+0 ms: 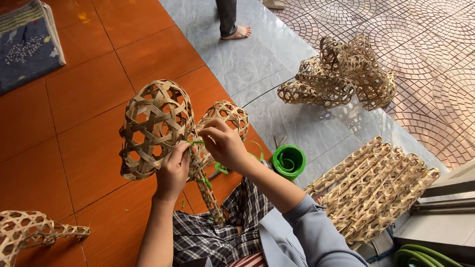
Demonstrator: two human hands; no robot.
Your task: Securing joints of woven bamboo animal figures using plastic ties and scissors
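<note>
While the tying looks only part done, several pieces are already joined: a big round woven ball (156,126) and a smaller ball (228,116) sit side by side, w/ a woven stem (210,195) running down from under the grip toward the lap. Green strip (194,142) shows right at the join, between the fingers, and another green knot (205,181) sits lower on the stem, so at least one tie below the grip seems finished. My guess is the tie at the join is the one in hand; can't tell if it's knotted yet.

Left hand (173,170) is clamped on the lower right side of the big ball, fingers closed round the weave where it meets the stem. Right hand (223,143) has its fingertips pinched together on the green strip just above and beside the left hand, touching the small ball.

Frame looks like pale bamboo slats, open hexagon weave, light and see-thru, held up off the orange floor (89,84) over the knees.

Near the right forearm: green strip roll (289,161). Beyond it a pile of stems (378,185), and further off a heap of woven parts (341,74). Another woven piece (29,232) lies well left of the grip. Someone's bare foot (237,33) stands far above
</note>
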